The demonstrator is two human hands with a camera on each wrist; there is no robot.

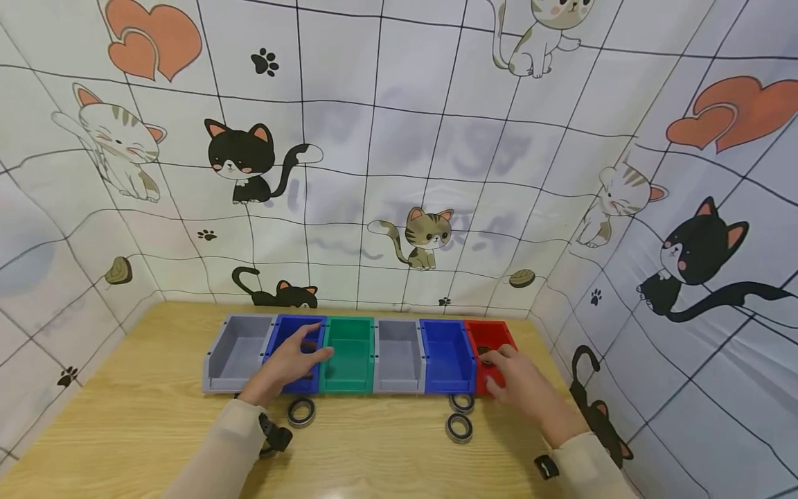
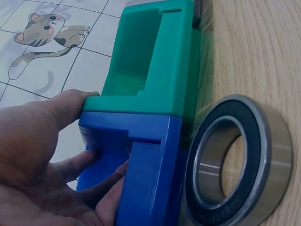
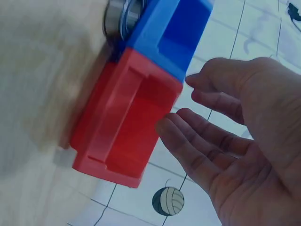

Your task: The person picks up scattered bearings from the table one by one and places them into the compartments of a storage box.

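Observation:
My left hand (image 1: 288, 362) reaches into the left blue bin (image 2: 148, 183), fingers spread and loosely bent inside it. Its thumb lies by the rim of the green bin (image 2: 141, 103); no held object shows. Over the red bin (image 1: 499, 334) is my right hand (image 1: 520, 382). In the right wrist view its fingers are loosely bent with nothing between them. A dark round thing (image 1: 483, 353) shows by its fingertips in the head view, partly hidden. A metal ring bearing with a black seal (image 2: 254, 160) lies on the table in front of the left blue bin.
Two more bearings, one behind (image 1: 462, 403) and one nearer (image 1: 459, 429), lie before the right blue bin (image 1: 447, 350). Grey bins stand at the row's left end (image 1: 240, 346) and middle (image 1: 399, 346). Cat-print cloth (image 1: 349, 173) surrounds the wooden table (image 1: 374, 450).

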